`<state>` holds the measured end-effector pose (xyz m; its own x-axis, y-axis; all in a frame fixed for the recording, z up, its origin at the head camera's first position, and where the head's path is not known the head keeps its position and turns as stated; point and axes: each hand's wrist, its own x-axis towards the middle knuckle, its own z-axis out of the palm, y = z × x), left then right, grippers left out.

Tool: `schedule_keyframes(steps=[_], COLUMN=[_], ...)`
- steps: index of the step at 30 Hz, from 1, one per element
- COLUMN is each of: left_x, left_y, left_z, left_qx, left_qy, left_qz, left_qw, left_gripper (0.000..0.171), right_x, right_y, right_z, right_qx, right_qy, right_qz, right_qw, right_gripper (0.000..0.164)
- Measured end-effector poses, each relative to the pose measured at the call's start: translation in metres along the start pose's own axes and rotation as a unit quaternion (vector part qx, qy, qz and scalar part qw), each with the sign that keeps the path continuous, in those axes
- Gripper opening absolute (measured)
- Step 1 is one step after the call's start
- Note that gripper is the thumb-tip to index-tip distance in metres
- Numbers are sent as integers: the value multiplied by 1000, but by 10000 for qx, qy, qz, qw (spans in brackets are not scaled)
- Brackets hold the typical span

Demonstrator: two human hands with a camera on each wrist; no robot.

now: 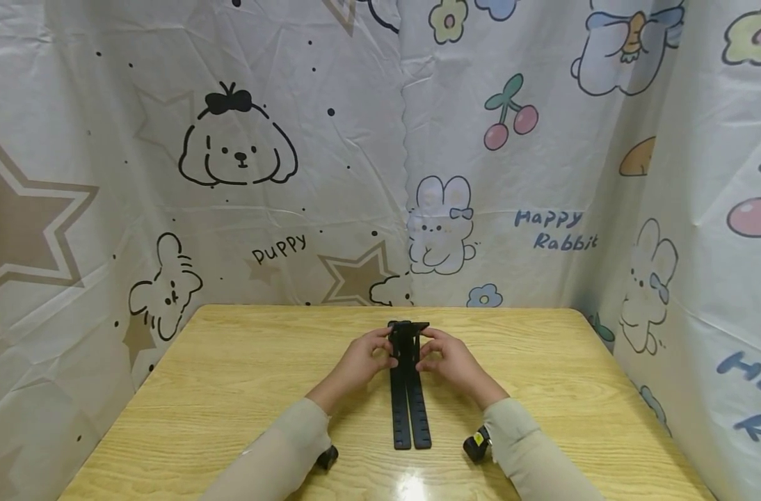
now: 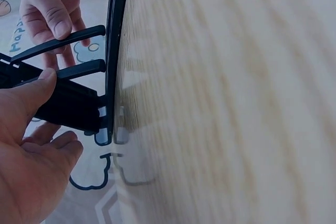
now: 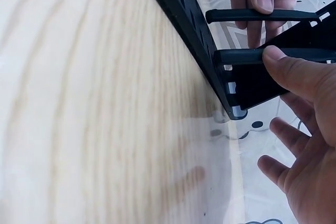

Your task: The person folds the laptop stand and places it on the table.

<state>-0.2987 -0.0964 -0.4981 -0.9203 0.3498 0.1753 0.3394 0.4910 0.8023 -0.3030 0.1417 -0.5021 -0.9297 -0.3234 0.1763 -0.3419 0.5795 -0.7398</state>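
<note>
A black folding stand [image 1: 402,410] is at the middle of the table, its two long slotted legs lying side by side toward me. At its far end a black panel with two side bars [image 2: 81,70] rises from the legs. My left hand [image 1: 362,360] grips the left side of this raised part, thumb on one bar and fingers behind. From the other side my right hand [image 1: 453,362] pinches the matching bar, thumb laid on it in the right wrist view, where some of its lower fingers [image 3: 286,135] are spread. The hands partly hide the joints.
The light wooden table [image 1: 249,369] reaches back to a printed curtain [image 1: 349,174], which also hangs along both sides. Dark wrist-worn devices show under the left sleeve [image 1: 293,435] and by the right sleeve [image 1: 527,438].
</note>
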Motion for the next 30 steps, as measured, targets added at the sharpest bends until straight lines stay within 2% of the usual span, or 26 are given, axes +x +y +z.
schedule_keyframes(steps=[7, 14, 23, 30], left_x=[6, 13, 20, 22], left_y=[-1, -4, -6, -7], left_z=[1, 3, 3, 4], left_qx=[-336, -473, -555, -681], left_qy=[201, 405, 530, 712], left_qz=[14, 128, 40, -212], left_qw=[9992, 9980, 9970, 9949], left_gripper=[9, 7, 4, 4], right_x=[6, 14, 20, 24], right_y=[-1, -4, 1, 2], right_z=[2, 3, 7, 10], right_qx=[-37, -100, -145, -99], right_qy=[198, 426, 597, 748], right_qz=[174, 206, 171, 152], right_qw=[9996, 9988, 9980, 9970], right_gripper=[11, 8, 6, 7])
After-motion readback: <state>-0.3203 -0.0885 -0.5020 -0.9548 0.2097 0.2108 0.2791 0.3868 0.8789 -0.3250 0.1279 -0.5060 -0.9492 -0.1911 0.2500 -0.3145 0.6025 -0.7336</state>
